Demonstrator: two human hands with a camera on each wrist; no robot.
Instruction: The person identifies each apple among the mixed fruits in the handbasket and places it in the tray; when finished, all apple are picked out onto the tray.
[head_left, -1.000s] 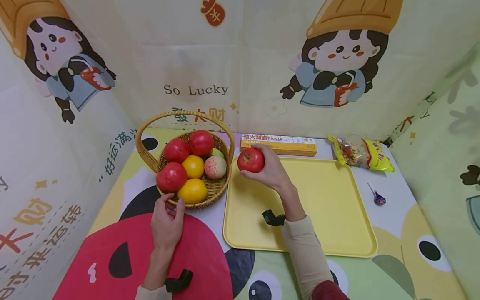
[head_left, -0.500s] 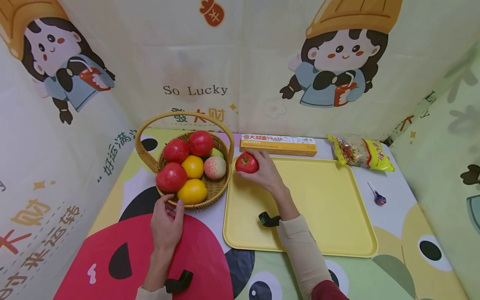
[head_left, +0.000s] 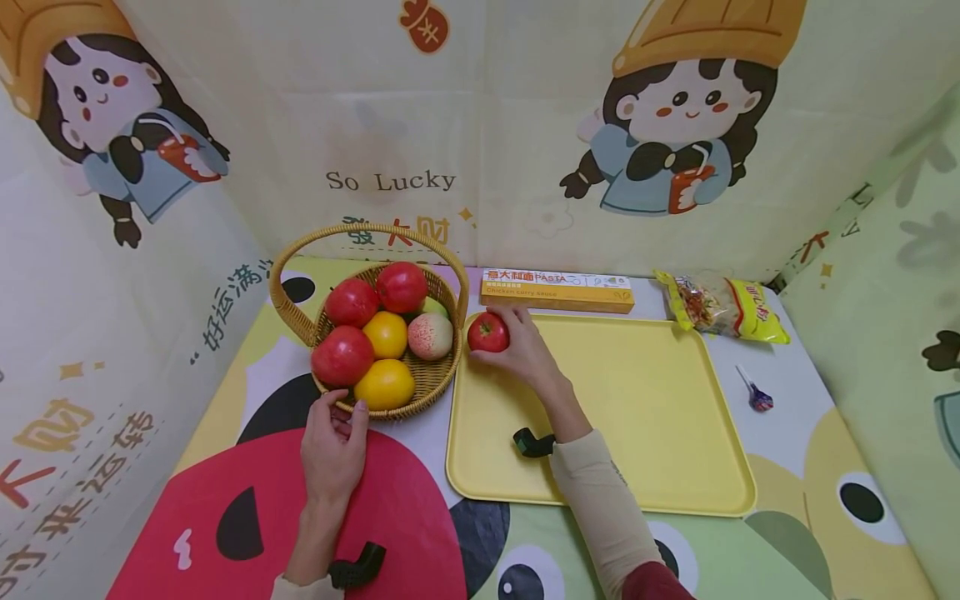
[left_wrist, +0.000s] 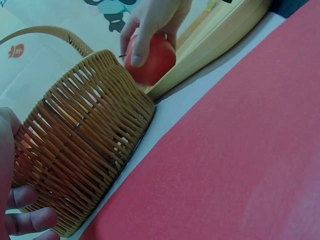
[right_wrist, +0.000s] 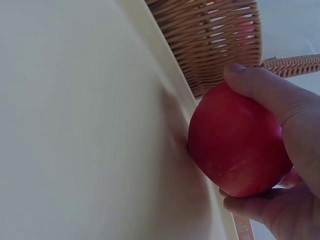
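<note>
My right hand [head_left: 521, 346] grips a red apple [head_left: 488, 332] over the far left corner of the yellow tray [head_left: 600, 498], just right of the wicker basket [head_left: 438, 390]. In the right wrist view, thumb and fingers wrap the apple [right_wrist: 237, 142], close beside the tray's rim. My left hand [head_left: 333, 450] holds the basket's near rim; in the left wrist view several of its fingers [left_wrist: 35, 221] curl outside the woven wall. Inside the basket lie several red fruits [head_left: 342, 355], two yellow-orange ones [head_left: 385, 384], a peach [head_left: 431, 336] and a partly hidden green fruit [head_left: 433, 306].
Behind the tray lies a pasta box [head_left: 557, 292]. A yellow food packet [head_left: 723, 307] is at the back right, with a lollipop [head_left: 759, 398] in front of it. The basket's tall handle [head_left: 367, 226] arches over the fruit. Printed cloth walls [head_left: 517, 125] enclose the table.
My right hand has moved a little left and toward me with the apple, nearer the basket and lower over the tray's corner. The left hand and the basket have stayed in place.
</note>
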